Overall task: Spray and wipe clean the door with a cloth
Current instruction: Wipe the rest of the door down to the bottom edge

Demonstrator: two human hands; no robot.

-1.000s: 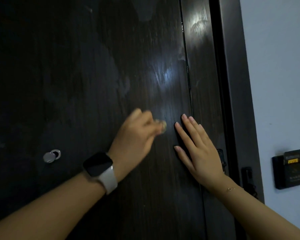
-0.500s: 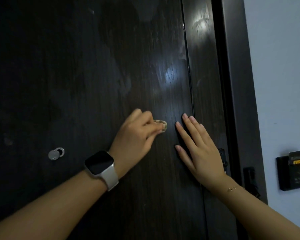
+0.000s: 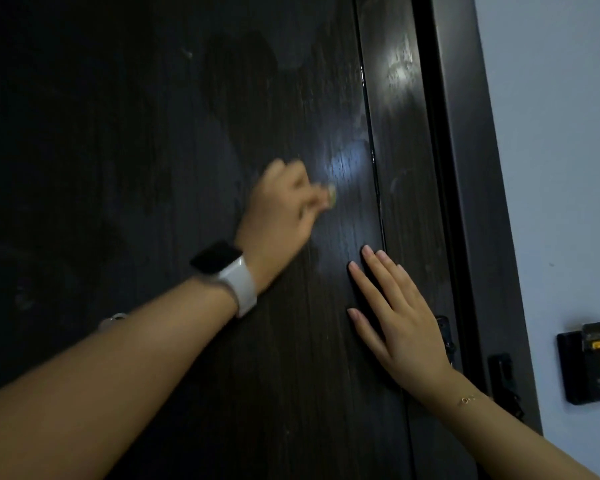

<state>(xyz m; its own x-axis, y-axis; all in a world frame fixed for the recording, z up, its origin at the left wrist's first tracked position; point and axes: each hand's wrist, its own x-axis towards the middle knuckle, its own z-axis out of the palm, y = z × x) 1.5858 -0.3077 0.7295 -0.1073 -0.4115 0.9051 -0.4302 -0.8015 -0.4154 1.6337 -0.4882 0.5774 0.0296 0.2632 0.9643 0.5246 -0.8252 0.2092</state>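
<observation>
Her left hand (image 3: 281,206) has slid up the door (image 3: 153,168) toward the glare, fingers curled round a small wad of cloth (image 3: 330,195), mid-wipe; the right hand (image 3: 395,317) lies flat, fingers spread, bracing. I'd say the streaky sheen above needs the next pass. A card holder (image 3: 591,362) hangs on the pale wall (image 3: 551,133).

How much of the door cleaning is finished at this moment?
Done: streaky smears on the door suggest it was sprayed and partly wiped. In hand: the left hand rubs a small cloth on it; the right hand presses flat. Left: the smears.
</observation>
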